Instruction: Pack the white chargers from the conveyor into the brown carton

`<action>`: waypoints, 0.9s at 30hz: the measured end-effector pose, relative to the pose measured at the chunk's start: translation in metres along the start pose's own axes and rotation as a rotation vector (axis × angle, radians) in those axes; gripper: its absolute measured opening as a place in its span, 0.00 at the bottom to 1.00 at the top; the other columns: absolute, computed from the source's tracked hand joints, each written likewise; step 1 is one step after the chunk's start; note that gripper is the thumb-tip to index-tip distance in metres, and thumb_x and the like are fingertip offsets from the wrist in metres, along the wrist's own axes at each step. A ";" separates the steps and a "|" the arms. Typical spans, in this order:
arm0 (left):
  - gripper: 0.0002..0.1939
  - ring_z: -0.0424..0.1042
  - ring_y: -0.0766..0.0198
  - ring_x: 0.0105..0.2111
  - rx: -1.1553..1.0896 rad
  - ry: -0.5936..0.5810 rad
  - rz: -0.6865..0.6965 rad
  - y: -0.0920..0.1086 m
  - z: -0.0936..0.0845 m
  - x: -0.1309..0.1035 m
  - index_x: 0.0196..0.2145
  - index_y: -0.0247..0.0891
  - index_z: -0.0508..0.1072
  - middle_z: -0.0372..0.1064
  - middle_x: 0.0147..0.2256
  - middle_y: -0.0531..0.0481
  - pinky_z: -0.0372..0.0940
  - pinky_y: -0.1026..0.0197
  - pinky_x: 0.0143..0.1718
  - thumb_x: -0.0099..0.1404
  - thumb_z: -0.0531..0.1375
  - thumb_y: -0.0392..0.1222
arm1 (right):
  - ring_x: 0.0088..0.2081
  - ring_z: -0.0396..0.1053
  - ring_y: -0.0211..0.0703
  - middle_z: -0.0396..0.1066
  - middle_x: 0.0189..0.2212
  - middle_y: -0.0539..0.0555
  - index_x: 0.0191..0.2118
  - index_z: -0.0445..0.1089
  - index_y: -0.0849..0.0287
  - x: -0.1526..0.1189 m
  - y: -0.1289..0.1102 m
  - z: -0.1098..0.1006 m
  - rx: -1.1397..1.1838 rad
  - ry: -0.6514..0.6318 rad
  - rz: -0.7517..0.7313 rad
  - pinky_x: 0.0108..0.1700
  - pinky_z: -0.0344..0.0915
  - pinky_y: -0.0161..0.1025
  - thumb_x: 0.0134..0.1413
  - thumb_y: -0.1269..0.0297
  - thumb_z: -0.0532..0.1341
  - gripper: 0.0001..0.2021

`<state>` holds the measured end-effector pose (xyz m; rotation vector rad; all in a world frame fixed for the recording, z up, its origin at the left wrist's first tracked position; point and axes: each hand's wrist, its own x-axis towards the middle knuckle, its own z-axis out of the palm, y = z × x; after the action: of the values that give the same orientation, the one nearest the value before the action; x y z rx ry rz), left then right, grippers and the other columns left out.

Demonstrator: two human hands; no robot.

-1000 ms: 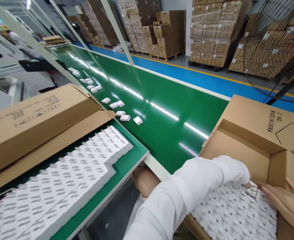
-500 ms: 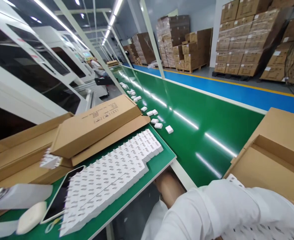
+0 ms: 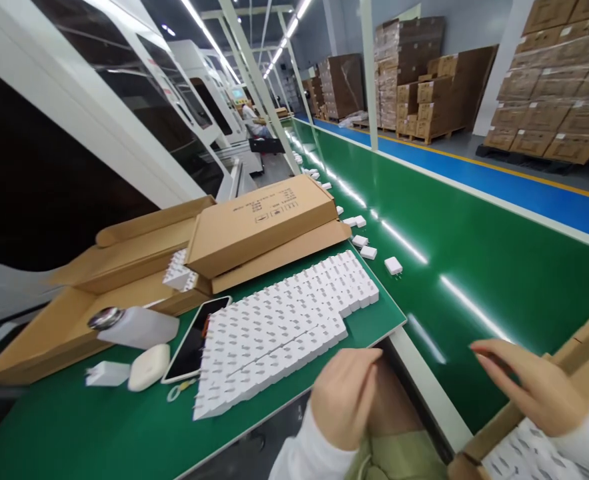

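My left hand [image 3: 343, 399] hovers by the bench's front edge, just in front of a block of white plug adapters [image 3: 274, 327] packed side by side, metal prongs up. Its fingers are loosely bent with a small gap to the thumb, and nothing shows in them. Over at the right, my right hand [image 3: 539, 387] is held above an open carton [image 3: 581, 340]. Thumb and forefinger are apart with nothing between them. More white adapters [image 3: 524, 453] with prongs up lie in that carton, partly hidden by the sleeve.
Loose adapters [image 3: 393, 266] lie along the green conveyor belt [image 3: 424, 227]. On the bench are a closed carton [image 3: 264, 220], an open carton [image 3: 139, 267], a bottle [image 3: 139, 327], a phone or tablet [image 3: 187, 350] and a white rounded case [image 3: 149, 368]. A person [image 3: 254, 121] is far back.
My view has swung left, so the bench sits further right in it. My hands, hidden before behind white sleeves at the right carton, now show, the left one near the bench edge.
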<state>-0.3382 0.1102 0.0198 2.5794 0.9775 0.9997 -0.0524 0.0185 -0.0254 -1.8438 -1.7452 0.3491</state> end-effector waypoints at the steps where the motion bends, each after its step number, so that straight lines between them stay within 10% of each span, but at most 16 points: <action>1: 0.13 0.69 0.62 0.37 0.126 0.038 -0.039 -0.016 -0.010 -0.011 0.43 0.37 0.67 0.71 0.37 0.47 0.66 0.61 0.37 0.61 0.51 0.30 | 0.34 0.70 0.45 0.71 0.35 0.55 0.41 0.66 0.52 0.023 -0.018 0.013 0.032 -0.090 -0.049 0.33 0.70 0.44 0.56 0.59 0.49 0.11; 10: 0.14 0.66 0.54 0.41 0.638 0.050 -0.225 -0.084 -0.030 -0.047 0.44 0.35 0.67 0.69 0.38 0.45 0.57 0.49 0.49 0.60 0.55 0.36 | 0.36 0.69 0.44 0.70 0.39 0.60 0.45 0.64 0.65 0.129 -0.122 0.133 0.280 -0.424 -0.109 0.40 0.70 0.44 0.44 0.65 0.60 0.20; 22: 0.06 0.71 0.63 0.36 0.448 0.185 -0.093 -0.086 -0.025 -0.025 0.31 0.40 0.68 0.71 0.27 0.57 0.34 0.50 0.59 0.57 0.55 0.32 | 0.39 0.70 0.41 0.71 0.38 0.53 0.38 0.64 0.56 0.122 -0.109 0.111 0.419 -0.527 0.046 0.44 0.70 0.42 0.47 0.59 0.59 0.12; 27: 0.09 0.71 0.61 0.37 0.462 0.144 -0.083 -0.086 -0.024 -0.031 0.39 0.41 0.69 0.74 0.33 0.53 0.33 0.48 0.59 0.59 0.55 0.37 | 0.44 0.67 0.53 0.68 0.43 0.59 0.47 0.62 0.60 0.120 -0.106 0.105 0.017 -0.315 -0.248 0.43 0.68 0.51 0.41 0.53 0.63 0.26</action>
<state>-0.4148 0.1539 -0.0133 2.8197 1.4960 1.0516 -0.1840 0.1572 -0.0264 -1.6008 -2.1479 0.5766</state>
